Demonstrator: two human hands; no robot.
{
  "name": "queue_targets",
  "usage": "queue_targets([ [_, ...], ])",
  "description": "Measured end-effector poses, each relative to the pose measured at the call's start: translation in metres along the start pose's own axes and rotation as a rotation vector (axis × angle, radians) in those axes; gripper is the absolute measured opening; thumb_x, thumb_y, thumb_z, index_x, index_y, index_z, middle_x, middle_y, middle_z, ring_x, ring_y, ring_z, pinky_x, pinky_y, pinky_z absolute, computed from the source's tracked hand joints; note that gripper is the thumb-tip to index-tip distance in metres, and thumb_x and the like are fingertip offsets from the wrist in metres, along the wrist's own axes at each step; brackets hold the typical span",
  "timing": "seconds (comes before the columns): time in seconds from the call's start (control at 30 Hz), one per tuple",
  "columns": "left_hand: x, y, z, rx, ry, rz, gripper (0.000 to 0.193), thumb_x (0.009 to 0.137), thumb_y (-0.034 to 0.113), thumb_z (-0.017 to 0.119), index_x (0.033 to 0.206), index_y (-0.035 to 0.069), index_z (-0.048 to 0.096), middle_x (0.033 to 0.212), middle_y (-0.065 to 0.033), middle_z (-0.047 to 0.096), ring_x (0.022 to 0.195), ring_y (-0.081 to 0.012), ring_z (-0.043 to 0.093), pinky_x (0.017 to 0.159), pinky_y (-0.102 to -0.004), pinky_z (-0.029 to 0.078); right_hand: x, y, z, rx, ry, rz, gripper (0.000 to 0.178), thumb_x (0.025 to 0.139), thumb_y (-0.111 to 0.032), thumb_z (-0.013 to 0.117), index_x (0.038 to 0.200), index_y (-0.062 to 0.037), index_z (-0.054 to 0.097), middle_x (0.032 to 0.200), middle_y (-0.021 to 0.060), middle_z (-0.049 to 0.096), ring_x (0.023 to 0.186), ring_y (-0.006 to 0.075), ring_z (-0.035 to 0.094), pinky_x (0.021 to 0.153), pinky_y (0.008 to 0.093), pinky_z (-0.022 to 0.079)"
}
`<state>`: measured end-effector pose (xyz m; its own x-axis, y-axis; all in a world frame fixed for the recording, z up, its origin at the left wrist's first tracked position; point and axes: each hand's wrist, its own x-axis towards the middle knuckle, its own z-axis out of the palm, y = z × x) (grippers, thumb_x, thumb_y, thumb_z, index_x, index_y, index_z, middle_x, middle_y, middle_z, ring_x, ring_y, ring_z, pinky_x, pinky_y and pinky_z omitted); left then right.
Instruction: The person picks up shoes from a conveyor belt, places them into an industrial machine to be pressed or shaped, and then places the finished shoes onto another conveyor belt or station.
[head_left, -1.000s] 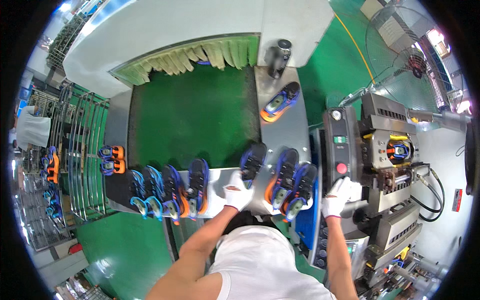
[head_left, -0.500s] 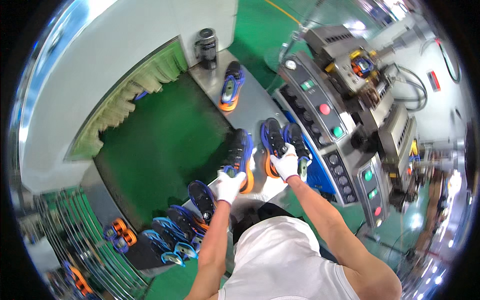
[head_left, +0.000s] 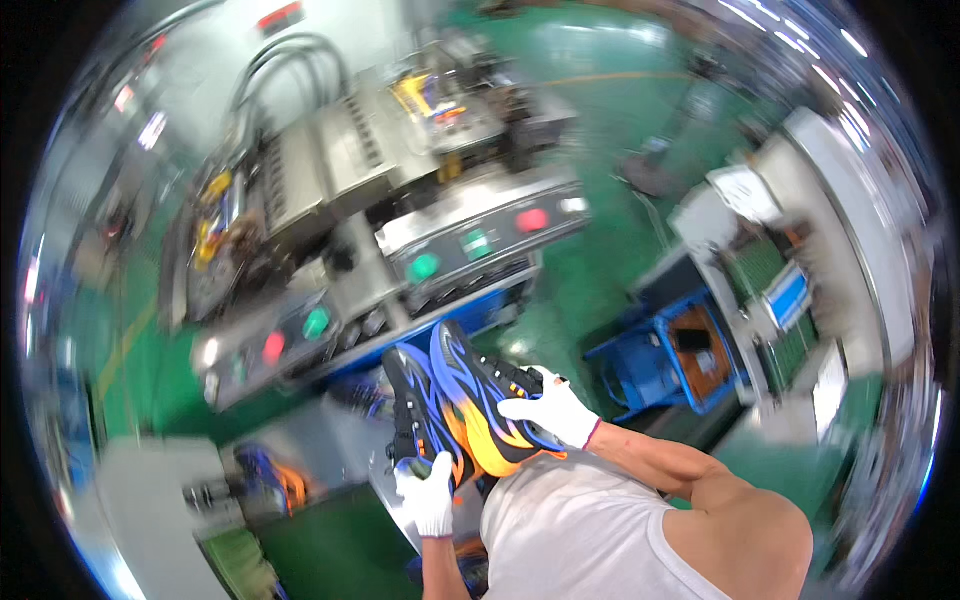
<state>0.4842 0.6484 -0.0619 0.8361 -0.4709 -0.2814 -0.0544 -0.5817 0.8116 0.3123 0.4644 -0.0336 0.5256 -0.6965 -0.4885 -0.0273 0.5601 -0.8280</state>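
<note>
Two black sneakers with blue, purple and orange soles are held up side by side before my chest, their soles turned toward each other. My left hand [head_left: 428,495], in a white glove, is closed on the heel end of the left sneaker [head_left: 405,405]. My gloved right hand [head_left: 552,408] grips the right sneaker [head_left: 478,385] around its ankle and heel. Both toes point away from me, toward the machine. On the bench below lies another dark sneaker [head_left: 360,398], partly hidden and blurred.
Ahead stands a two-station press machine [head_left: 330,190] with a control panel [head_left: 480,235] of red and green buttons. At lower left another blue and orange sneaker [head_left: 275,480] rests on the grey bench [head_left: 325,440]. A blue-framed cart [head_left: 650,360] stands to the right.
My view has swung right, from the conveyor to face the machine. Both sneakers have been lifted off the bench and brought together, one in each hand.
</note>
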Motion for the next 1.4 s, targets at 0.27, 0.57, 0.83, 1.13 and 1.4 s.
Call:
queue_targets([
  [0.27, -0.058, 0.173, 0.187, 0.012, -0.761, 0.285, 0.037, 0.077, 0.019, 0.088, 0.083, 0.006, 0.055, 0.073, 0.0007, 0.056, 0.065, -0.0101, 0.050, 0.058, -0.0318, 0.045, -0.137, -0.045, -0.215, 0.085, 0.987, -0.326, 0.072, 0.074, -0.020, 0.092, 0.131, 0.0036, 0.056, 0.113, 0.0083, 0.069, 0.101, 0.0157, 0.065, 0.091, 0.0326, 0.054],
  [0.57, -0.185, 0.367, 0.468, 0.174, -0.984, 1.101, 0.062, 0.076, 0.034, 0.084, 0.118, -0.004, 0.059, 0.103, -0.0211, 0.071, 0.092, -0.0321, 0.070, 0.087, -0.0427, 0.053, -0.262, -0.092, -0.425, -0.142, 1.790, -0.445, 0.072, 0.081, -0.017, 0.083, 0.141, 0.0040, 0.048, 0.119, 0.0178, 0.067, 0.106, 0.0243, 0.066, 0.098, 0.0370, 0.052],
  [0.83, -0.284, 0.416, 0.716, 0.204, -0.770, 1.506, 0.070, 0.088, 0.042, 0.068, 0.138, -0.002, 0.049, 0.122, -0.0293, 0.066, 0.106, -0.0456, 0.067, 0.094, -0.0507, 0.052, -0.235, -0.167, -0.626, -0.751, 1.808, 0.229, 0.072, 0.079, -0.036, 0.076, 0.131, 0.0087, 0.053, 0.125, 0.0339, 0.063, 0.116, 0.0440, 0.063, 0.100, 0.0461, 0.051],
  [1.13, -0.176, 0.347, 0.568, -0.108, -1.137, 1.293, 0.069, 0.091, 0.035, 0.065, 0.147, -0.001, 0.045, 0.140, -0.0266, 0.055, 0.126, -0.0422, 0.056, 0.107, -0.0453, 0.046, -0.148, -0.204, -0.533, -1.079, 1.645, -0.812, 0.059, 0.097, -0.021, 0.072, 0.143, 0.0088, 0.050, 0.145, 0.0266, 0.055, 0.127, 0.0353, 0.059, 0.110, 0.0425, 0.047],
  [1.4, 0.051, -0.059, 0.087, 0.695, 0.062, 0.015, 0.039, 0.092, 0.037, 0.053, 0.097, 0.005, 0.075, 0.098, -0.0225, 0.073, 0.093, -0.0408, 0.071, 0.085, -0.0507, 0.056, 0.065, 0.016, -0.312, -0.603, -0.027, -0.103, 0.075, 0.094, -0.009, 0.074, 0.155, 0.0010, 0.030, 0.159, 0.0261, 0.036, 0.147, 0.0343, 0.040, 0.120, 0.0430, 0.035],
])
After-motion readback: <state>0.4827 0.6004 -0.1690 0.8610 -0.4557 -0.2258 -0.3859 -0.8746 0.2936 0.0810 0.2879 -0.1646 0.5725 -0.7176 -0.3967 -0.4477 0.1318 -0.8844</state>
